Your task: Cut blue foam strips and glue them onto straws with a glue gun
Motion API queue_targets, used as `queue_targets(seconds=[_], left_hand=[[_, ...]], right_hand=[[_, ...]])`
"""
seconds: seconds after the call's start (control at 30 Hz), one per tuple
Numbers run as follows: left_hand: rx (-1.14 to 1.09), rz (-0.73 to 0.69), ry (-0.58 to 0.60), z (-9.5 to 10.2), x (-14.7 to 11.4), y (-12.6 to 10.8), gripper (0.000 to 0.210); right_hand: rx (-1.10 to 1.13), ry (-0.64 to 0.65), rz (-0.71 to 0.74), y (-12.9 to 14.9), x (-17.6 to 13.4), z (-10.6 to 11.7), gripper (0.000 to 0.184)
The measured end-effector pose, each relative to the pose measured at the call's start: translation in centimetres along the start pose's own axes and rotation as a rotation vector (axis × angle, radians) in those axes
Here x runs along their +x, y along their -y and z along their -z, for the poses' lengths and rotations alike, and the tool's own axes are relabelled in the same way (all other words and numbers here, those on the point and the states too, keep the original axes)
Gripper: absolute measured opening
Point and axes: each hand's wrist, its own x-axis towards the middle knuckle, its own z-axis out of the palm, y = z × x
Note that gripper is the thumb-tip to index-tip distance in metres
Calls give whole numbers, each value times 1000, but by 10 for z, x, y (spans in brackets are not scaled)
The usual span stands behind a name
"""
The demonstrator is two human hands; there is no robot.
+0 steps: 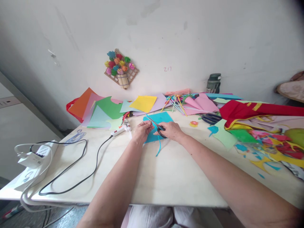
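Right hand: gripping black-handled scissors with slender metallic blades over a bright-blue sheet. Left hand: beside the blades, fingers bent; grip cannot be told.

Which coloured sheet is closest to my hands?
The blue sheet, the one with the scissors over it; the yellow sheet and green sheet lie farther back.
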Motion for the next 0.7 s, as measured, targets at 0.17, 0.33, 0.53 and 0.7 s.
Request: queue_targets(seconds=[0.17,0.33,0.53,0.7], left_hand=[[-1,6,32,-2,-2,1,10],[-36,7,63,-2,0,4,10],[-118,-53,-80,4,5,1,6],[-137,-116,-298,18,9,-15,6]], right_hand=[[82,-4,-11,-2,1,-1,32],[167,28,-32,-3,1,0,28],[444,194,-54,-8,0,0,36],[412,219,-91,-16,1,9,38]])
